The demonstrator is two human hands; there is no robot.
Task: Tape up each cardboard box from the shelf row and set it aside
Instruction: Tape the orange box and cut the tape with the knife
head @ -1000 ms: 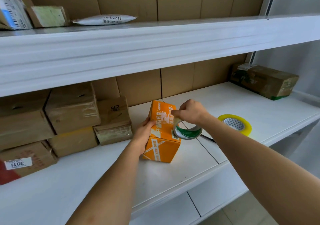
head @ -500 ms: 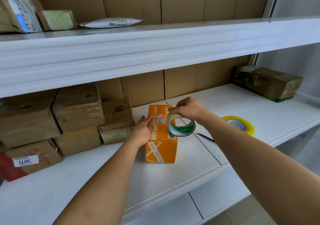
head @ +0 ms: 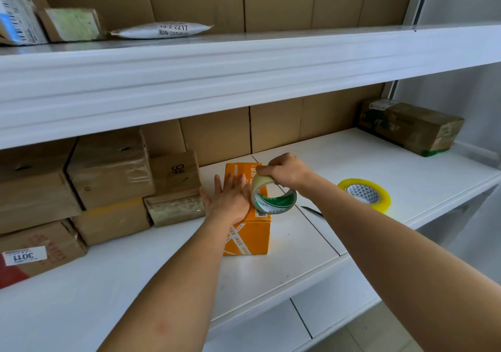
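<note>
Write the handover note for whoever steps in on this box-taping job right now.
Left hand: flat, fingers straight, pressing the top of the orange box.
Right hand: grips the tape roll at the box's top right edge.
Done: box stands mid-shelf, taping under way.
Left: finish the strip, cut it, set the box aside, then the brown boxes stacked at left.
Spare yellow roll lies at right.

A box (head: 248, 232) stands mid-shelf (head: 298, 248), stacked boxes (head: 108, 186) to its left, a spare tape roll (head: 364, 197) to its right (blade (head: 311, 211) between them), and another box (head: 410, 126) far right, at the back.
</note>
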